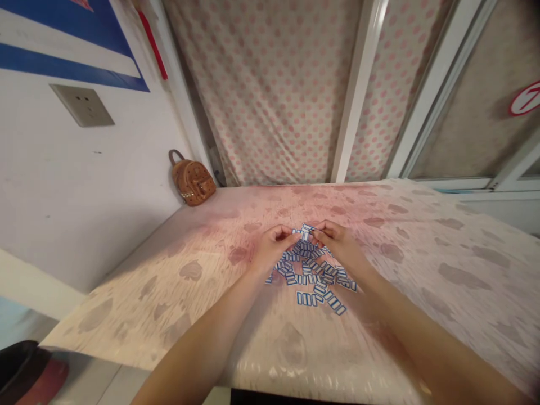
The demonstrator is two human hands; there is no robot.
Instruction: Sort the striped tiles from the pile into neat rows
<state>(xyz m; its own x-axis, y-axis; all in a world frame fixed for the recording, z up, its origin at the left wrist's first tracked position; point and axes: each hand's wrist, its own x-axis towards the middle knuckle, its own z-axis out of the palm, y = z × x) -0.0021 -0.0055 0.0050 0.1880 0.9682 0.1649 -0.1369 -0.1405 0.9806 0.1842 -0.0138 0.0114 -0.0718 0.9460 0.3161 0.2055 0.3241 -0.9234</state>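
My left hand (pixel 274 243) and my right hand (pixel 335 238) are raised just above a heap of small flat pieces. Fingers and thumbs of both are closed in a pinch on a white piece with blue edges (pixel 306 232). Whether this is one piece or two touching ones is too small to tell. Below and between the hands lies the heap of similar blue-edged white pieces (pixel 312 264), overlapping at odd angles. A few lie nearer to me, such as a comb-shaped piece (pixel 306 298) and a slanted piece (pixel 335 302). My right forearm and fingers hide part of the heap.
A patterned cloth (pixel 291 343) with leaf-like shapes covers the table. A small brown backpack-shaped bag (pixel 194 181) leans by the wall at the back left. Behind the table hangs a dotted curtain (pixel 274 95). A dark and red object (pixel 34 371) is at the lower left.
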